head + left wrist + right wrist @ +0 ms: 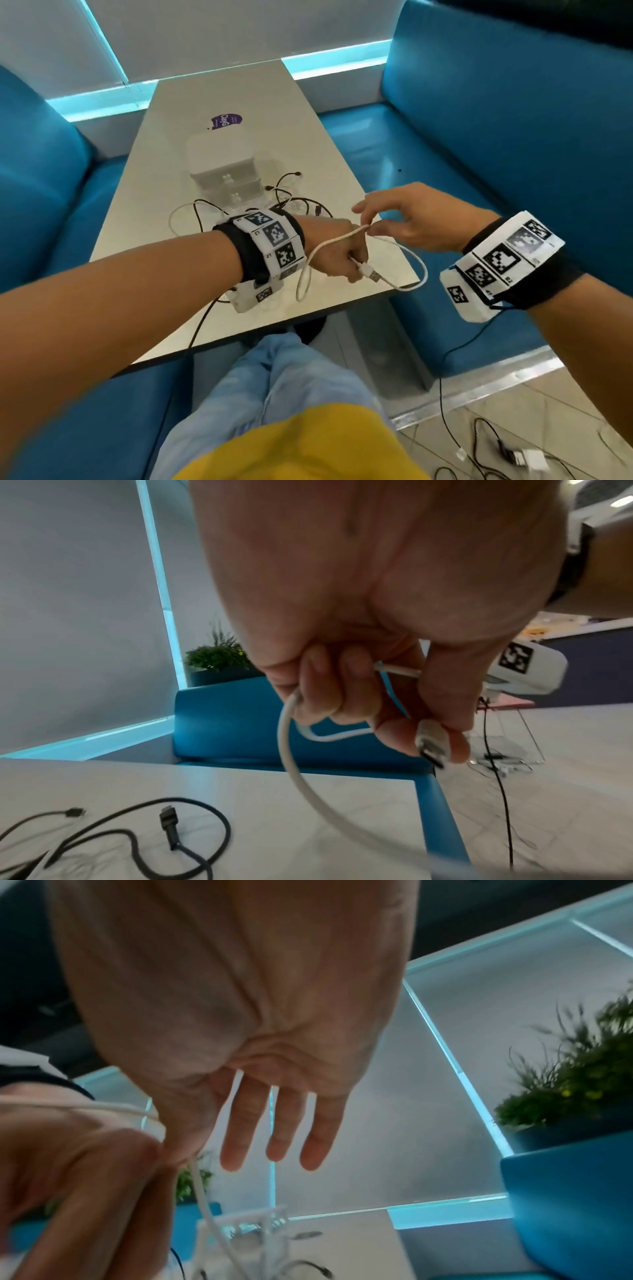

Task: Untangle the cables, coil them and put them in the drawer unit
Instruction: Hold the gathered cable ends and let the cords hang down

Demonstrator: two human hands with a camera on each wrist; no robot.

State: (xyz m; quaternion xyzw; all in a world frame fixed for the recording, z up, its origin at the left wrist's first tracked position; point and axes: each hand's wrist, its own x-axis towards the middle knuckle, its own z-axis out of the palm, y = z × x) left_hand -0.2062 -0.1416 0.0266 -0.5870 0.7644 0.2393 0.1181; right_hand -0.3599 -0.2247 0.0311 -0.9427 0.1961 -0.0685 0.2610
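White drawer unit (pixel 224 163) shut on table (pixel 144 192), cables (pixel 294 202) loose beside it.

A smooth, rubbery white cable (pixel 414 255) is seen, ended by a shiny metal plug (pixel 374 275). The table (pixel 239 102) is finished pale and glossy. The benches (pixel 513 120) are covered in sleek blue leatherette. The drawer unit (pixel 222 164) is moulded in translucent white plastic.

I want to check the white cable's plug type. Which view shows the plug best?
The left wrist view: the plug sits close and large between the left hand's fingertips. The head view shows it small; the right wrist view shows only the cable, no plug.
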